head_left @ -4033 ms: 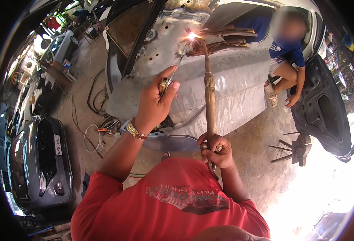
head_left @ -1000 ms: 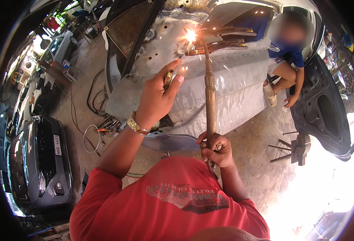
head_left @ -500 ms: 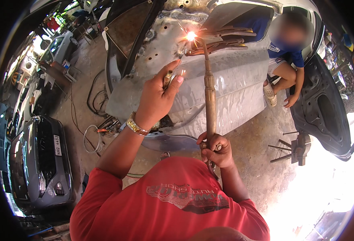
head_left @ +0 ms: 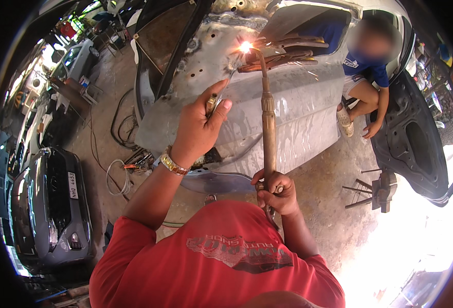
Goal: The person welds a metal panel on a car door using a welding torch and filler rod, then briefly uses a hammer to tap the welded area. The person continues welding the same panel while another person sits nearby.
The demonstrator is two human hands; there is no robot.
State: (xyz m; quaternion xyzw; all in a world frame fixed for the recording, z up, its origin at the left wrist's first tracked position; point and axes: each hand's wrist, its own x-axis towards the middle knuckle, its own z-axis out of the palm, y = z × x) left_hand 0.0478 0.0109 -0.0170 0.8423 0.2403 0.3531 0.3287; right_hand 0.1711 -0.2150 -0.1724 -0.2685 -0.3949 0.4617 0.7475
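Observation:
My right hand is wrapped round the lower end of a long brass welding torch, by its valve knobs. The torch's bent tip meets a bright, sparking glow at a bare grey car body panel. Closed round a thin welding rod, my left hand is left of the torch, with the rod slanting up toward the glow. A brass-coloured piece shows at its fingers; what it is I cannot tell. Long brownish strips lie just right of the glow.
A person in a blue shirt sits at the right, close to the car. Beyond are a dark loose car panel and a metal stand. Hoses and cables lie on the floor at left, near a dark car.
My left hand has shifted slightly left and down with the rod. The torch stays nearly in place, and sparks now fly farther to the right.

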